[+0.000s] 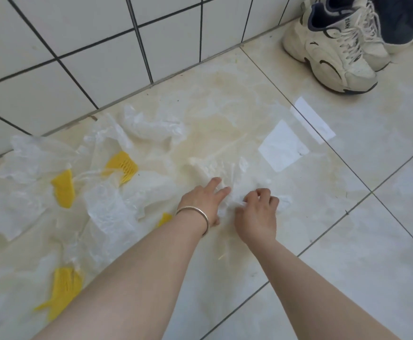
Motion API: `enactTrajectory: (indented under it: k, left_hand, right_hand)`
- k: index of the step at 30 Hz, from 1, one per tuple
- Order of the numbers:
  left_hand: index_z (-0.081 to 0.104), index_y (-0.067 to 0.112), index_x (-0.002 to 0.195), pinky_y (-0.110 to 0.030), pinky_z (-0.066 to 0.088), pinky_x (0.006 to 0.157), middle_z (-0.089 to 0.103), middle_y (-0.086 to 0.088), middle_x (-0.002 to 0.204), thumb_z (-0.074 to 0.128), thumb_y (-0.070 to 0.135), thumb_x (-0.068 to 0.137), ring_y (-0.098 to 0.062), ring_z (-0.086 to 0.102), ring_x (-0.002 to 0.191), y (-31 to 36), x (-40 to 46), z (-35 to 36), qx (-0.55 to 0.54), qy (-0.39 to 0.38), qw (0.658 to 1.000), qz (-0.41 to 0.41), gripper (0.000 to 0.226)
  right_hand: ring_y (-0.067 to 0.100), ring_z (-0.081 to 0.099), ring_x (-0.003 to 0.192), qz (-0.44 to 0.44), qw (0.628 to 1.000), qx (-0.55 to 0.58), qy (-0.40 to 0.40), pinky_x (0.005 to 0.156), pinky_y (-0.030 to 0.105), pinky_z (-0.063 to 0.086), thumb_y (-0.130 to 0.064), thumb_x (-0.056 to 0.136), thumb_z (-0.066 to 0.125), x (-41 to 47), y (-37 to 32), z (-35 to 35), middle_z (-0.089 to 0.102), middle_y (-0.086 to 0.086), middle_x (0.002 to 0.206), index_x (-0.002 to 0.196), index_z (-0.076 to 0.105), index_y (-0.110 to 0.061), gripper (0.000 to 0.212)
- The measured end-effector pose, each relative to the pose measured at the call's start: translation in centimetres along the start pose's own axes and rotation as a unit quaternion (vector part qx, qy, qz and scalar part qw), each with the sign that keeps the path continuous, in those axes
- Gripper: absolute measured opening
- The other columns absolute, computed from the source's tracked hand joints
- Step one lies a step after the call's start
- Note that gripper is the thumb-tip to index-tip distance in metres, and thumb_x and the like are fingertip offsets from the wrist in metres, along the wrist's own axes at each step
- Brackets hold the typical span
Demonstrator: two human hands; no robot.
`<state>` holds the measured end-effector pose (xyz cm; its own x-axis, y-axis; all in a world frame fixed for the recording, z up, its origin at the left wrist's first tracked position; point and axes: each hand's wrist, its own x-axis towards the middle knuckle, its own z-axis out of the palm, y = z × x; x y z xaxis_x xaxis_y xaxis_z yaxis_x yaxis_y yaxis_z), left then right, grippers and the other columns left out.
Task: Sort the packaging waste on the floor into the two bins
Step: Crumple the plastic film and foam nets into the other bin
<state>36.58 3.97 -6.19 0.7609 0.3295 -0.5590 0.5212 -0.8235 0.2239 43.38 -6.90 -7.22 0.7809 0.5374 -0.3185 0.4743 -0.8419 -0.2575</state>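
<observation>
Clear and white plastic wrapping lies scattered over the cream floor tiles, mixed with several yellow foam nets (63, 185). A crumpled clear plastic bag (227, 168) with a white label (282, 148) lies in the middle. My left hand (201, 200), with a silver bangle on the wrist, rests on the bag's near edge with its fingers spread. My right hand (258, 212) is curled, pinching the crumpled plastic beside it. No bin is in view.
A white tiled wall (77, 57) runs along the far side. A pair of white and navy sneakers (335, 42) stands at the top right by the wall. More white plastic sheets (107, 212) lie at the left.
</observation>
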Motion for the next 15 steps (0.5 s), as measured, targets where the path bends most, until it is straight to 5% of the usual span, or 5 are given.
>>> enactTrajectory:
  k: [2,6,9,12,15]
  left_hand:
    - [0.036,0.029,0.138,-0.038,0.046,0.085,0.028,-0.001,0.144,0.055,0.027,0.088,-0.031,0.053,0.11,-0.3,0.3,1.0,-0.047,0.039,0.998,0.022,0.054]
    - [0.047,0.014,0.125,-0.04,0.041,0.085,0.049,-0.013,0.123,0.041,0.018,0.095,-0.033,0.054,0.11,0.5,-0.1,2.2,-0.092,0.035,0.995,0.01,0.031]
    - [0.049,0.008,0.121,-0.038,0.036,0.086,0.047,-0.015,0.124,0.032,0.018,0.097,-0.032,0.05,0.113,1.4,-0.8,2.3,-0.087,0.054,0.995,-0.023,0.032]
    - [0.059,0.006,0.1,-0.034,0.032,0.068,0.057,-0.014,0.106,0.014,0.031,0.079,-0.033,0.056,0.096,0.7,-2.3,1.6,-0.135,0.181,0.974,-0.033,0.055]
    - [0.059,0.011,0.066,-0.025,0.032,0.048,0.057,-0.007,0.068,0.031,0.026,0.069,-0.031,0.058,0.062,-1.0,-4.4,-0.1,-0.125,0.301,0.944,-0.043,0.031]
  right_hand:
    - [0.038,0.046,0.101,-0.045,0.998,0.032,0.035,0.078,0.028,0.029,-0.009,0.084,0.04,-0.4,0.2,0.9,0.053,0.013,0.111,0.108,0.057,-0.004,0.03]
    - [0.025,0.043,0.111,-0.021,0.992,0.126,-0.02,0.085,0.026,0.037,0.0,0.088,0.041,-1.4,-0.3,1.3,0.051,0.003,0.127,0.135,0.043,-0.011,0.048]
    - [0.026,0.05,0.1,-0.038,0.988,0.15,0.003,0.068,0.021,0.028,-0.001,0.087,0.046,-2.2,-1.3,1.6,0.054,0.007,0.105,0.112,0.057,-0.006,0.028]
    - [0.018,0.05,0.082,-0.055,0.976,0.209,0.002,0.058,0.023,0.028,-0.006,0.09,0.046,-2.5,-2.8,0.5,0.044,-0.002,0.095,0.101,0.058,-0.006,0.016]
    - [0.001,0.048,0.073,-0.096,0.958,0.268,0.022,0.061,0.008,0.037,-0.007,0.094,0.043,-2.9,-5.5,-1.5,0.041,-0.005,0.096,0.099,0.056,-0.004,0.015]
